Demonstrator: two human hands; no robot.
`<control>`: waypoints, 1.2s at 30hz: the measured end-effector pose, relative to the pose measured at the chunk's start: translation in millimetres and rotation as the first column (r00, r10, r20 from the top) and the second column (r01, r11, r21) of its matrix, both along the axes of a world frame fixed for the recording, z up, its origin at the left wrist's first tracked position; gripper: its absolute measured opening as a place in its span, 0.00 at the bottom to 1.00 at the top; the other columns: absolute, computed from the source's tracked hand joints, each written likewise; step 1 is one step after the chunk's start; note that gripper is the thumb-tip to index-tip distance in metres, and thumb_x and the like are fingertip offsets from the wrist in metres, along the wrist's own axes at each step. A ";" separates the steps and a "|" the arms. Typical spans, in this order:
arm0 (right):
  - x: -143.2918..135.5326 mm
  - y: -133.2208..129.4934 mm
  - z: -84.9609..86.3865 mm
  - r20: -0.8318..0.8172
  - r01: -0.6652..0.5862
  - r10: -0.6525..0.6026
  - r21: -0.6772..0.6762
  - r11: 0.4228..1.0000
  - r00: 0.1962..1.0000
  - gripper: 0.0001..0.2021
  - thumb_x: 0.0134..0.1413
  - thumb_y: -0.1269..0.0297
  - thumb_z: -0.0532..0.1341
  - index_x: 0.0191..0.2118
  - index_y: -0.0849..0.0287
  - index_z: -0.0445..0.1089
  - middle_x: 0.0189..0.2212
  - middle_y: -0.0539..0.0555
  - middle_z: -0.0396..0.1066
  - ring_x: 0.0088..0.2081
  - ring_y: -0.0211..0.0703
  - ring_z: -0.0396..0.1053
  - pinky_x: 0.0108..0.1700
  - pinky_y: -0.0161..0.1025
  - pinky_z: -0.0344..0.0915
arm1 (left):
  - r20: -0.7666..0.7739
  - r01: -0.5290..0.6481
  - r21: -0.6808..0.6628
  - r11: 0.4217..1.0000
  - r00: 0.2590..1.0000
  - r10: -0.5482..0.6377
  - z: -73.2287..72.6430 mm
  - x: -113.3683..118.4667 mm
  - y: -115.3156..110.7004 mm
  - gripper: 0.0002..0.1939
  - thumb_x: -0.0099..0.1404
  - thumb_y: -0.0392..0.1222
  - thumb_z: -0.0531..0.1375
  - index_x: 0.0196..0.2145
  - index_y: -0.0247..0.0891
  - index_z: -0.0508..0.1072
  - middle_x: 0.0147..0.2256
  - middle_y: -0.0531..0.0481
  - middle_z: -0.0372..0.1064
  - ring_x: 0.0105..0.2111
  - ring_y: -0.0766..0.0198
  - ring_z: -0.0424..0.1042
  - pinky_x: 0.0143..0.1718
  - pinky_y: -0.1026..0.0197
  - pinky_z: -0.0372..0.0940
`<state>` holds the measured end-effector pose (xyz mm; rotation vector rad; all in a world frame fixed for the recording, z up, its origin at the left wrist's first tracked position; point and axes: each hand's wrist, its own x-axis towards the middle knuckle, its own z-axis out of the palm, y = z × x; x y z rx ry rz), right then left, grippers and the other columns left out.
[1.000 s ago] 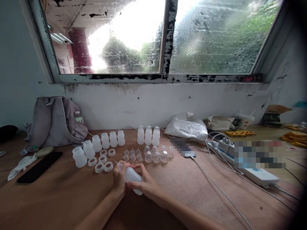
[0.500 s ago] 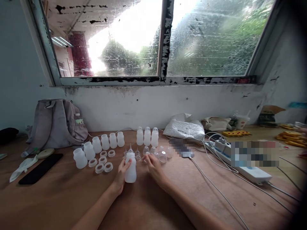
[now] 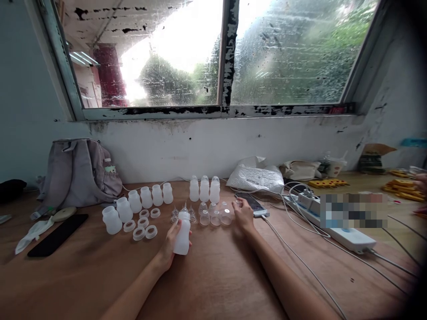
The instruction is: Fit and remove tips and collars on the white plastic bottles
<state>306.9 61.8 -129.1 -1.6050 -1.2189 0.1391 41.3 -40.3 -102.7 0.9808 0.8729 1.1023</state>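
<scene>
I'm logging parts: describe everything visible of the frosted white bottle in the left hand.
The frosted white bottle looks like translucent plastic, with a slightly narrowed waist, a pale collar at the neck and a thin, clear pointed tip above. It is nearly upright, leaning slightly right, gripped by the bare left hand. Whether its base touches the brown tabletop is unclear.

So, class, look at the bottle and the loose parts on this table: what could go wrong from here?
The right hand is close to the clear caps, so a careless move might knock some over. The phone lies right beside that hand and could get nudged. The left hand holds the bottle in front of the teats; pushing it forward might topple one.
</scene>
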 end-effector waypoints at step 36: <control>-89.4 -67.0 36.6 -0.213 -0.681 0.704 0.181 0.710 0.677 0.14 0.49 0.54 0.53 0.28 0.60 0.66 0.22 0.50 0.63 0.22 0.36 0.60 0.18 0.30 0.58 | -0.508 0.223 0.475 0.851 0.860 0.058 -5.4 -0.1 1.6 0.21 0.53 0.47 0.58 0.44 0.35 0.67 0.40 0.45 0.68 0.39 0.56 0.66 0.40 0.61 0.59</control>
